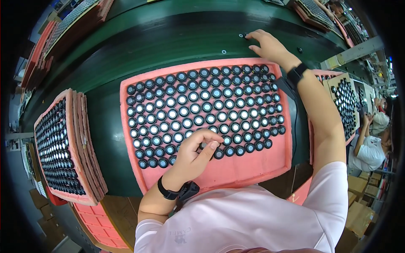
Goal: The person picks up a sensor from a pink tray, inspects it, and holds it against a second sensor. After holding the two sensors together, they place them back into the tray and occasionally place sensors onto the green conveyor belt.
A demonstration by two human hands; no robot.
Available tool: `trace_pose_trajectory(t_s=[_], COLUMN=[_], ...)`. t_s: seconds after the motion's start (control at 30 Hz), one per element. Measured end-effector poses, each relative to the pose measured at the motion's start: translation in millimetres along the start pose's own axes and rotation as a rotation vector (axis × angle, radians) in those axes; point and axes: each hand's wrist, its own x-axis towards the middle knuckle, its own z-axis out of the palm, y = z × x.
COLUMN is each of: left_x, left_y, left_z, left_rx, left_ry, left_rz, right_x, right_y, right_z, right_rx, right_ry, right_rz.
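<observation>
The round black parts (195, 109) stood in close rows inside the pink foam tray (253, 168), which lay in front of the person's body. I judge that the raised rim of the tray served to keep them from sliding out, and that the rows made gaps easy to notice. A strip of the tray nearest to the body was bare.

The left hand (195, 154) was over the nearest rows, with its fingers curled and its thumb and index tips close together; whether something was pinched there, I cannot tell. Perhaps it was held low so as to be near the ends of these rows. The right hand (268, 45) was stretched beyond the far rim, above the green belt (168, 42). Its thumb and fingers were apart, and the fingertips were at a small dark piece (244, 36); touching or only just beside, the view does not make sure. A small pale ring (224, 52) lay on the belt, nearer to the tray.

The round parts pointed their pale faces upward, so the axis of each seemed upright, square to the tray floor. Their outlines were circular, and whether they were taller than wide I cannot tell. The tray's long side ran from left to right.
</observation>
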Motion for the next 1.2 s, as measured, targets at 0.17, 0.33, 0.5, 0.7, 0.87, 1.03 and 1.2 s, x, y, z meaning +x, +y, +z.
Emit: trace_pose_trajectory(t_s=[0.17,0.33,0.5,0.7,0.87,1.03,1.2], left_x=[1.3,3.1,6.9,3.6,3.9,4.6,1.6], left_y=[-2.1,3.9,2.2,-11.3,-0.2,9.4,3.4], left_z=[-4.5,-6.6,-9.7,-8.8,-0.9,-0.1,1.4], left_rx=[-0.091,-0.230,-0.378,-0.426,-0.408,-0.393,-0.375], left_ry=[0.006,0.047,0.124,0.178,0.143,0.140,0.099], left_rz=[-0.062,-0.108,-0.170,-0.160,-0.173,-0.255,-0.161], right_x=[47.0,56.2,18.6,-66.6,-69.9,-41.0,-22.5], right_y=[32.1,6.2,-113.3,-216.1,-204.6,-108.4,21.5], right_z=[35.9,27.7,-7.7,-37.8,-50.2,-28.8,-15.3], right_rx=[-0.032,-0.050,0.226,0.271,0.357,0.236,0.014], right_ry=[-0.086,-0.227,-0.073,-0.230,-0.325,-0.057,-0.031], right_rz=[0.040,0.089,-0.415,-0.717,-0.650,-0.366,0.143])
